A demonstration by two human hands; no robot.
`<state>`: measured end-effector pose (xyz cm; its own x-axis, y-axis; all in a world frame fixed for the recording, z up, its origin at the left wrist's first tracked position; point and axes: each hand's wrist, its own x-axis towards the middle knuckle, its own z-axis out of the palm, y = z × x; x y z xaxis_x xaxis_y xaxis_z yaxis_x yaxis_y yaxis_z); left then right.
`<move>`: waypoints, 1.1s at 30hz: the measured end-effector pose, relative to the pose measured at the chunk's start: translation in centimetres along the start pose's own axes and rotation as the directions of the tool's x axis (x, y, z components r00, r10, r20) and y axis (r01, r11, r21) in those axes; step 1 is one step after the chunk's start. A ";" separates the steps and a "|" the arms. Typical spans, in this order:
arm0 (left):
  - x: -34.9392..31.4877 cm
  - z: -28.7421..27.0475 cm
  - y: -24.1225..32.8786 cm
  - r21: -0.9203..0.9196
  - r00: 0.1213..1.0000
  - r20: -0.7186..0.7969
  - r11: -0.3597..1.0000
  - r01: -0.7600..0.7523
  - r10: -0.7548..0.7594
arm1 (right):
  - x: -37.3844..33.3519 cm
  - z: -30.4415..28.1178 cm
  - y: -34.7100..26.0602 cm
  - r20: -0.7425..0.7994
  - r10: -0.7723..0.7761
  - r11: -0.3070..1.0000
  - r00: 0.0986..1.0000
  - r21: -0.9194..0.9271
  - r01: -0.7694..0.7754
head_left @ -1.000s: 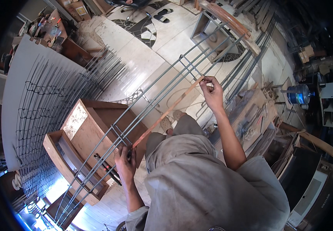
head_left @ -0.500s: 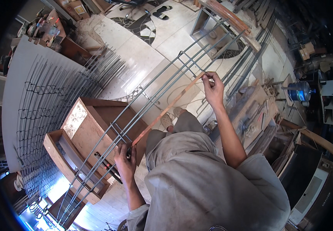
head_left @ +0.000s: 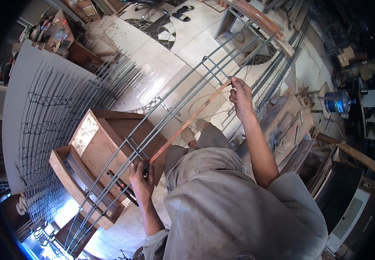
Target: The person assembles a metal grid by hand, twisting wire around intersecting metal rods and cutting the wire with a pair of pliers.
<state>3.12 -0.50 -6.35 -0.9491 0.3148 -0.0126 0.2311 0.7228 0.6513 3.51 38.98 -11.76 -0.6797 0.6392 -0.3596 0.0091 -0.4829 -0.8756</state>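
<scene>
Above the wooden crate, our left hand and right hand grip a reddish wooden strip against the rebar cage; a blue jug stands far right.

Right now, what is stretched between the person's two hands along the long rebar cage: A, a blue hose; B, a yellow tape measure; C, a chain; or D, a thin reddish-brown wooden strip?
D: a thin reddish-brown wooden strip runs from the left hand up to the right hand, lying along the grey bars of the rebar cage.
</scene>
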 end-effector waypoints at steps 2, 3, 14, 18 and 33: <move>0.0 0.0 0.0 0.010 1.000 -0.002 1.000 -0.011 0.012 | 0.0 0.1 -0.5 0.035 0.049 0.999 0.998 0.019 -0.049; 0.1 -0.1 0.1 0.006 1.000 -0.004 1.000 -0.008 0.008 | 0.1 0.2 -0.7 0.053 0.073 0.997 0.996 0.027 -0.074; 0.1 -0.4 0.7 -0.033 0.999 0.006 0.999 0.036 -0.036 | 0.7 0.1 -0.7 0.073 0.020 0.993 0.997 -0.117 -0.011; 0.1 -0.5 0.6 -0.010 1.000 0.000 1.000 -0.015 0.015 | 0.5 0.1 -0.9 0.071 0.016 0.993 0.997 -0.119 -0.007; 0.1 -0.8 0.3 -0.165 0.996 0.055 0.984 0.072 -0.064 | 1.2 -0.4 -0.2 0.066 -0.008 0.989 0.998 -0.150 0.018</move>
<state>2.92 -0.78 -5.55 -0.9487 0.3013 -0.0961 0.1232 0.6320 0.7651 3.01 40.06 -12.19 -0.7270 0.6019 -0.3305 0.1070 -0.3762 -0.9204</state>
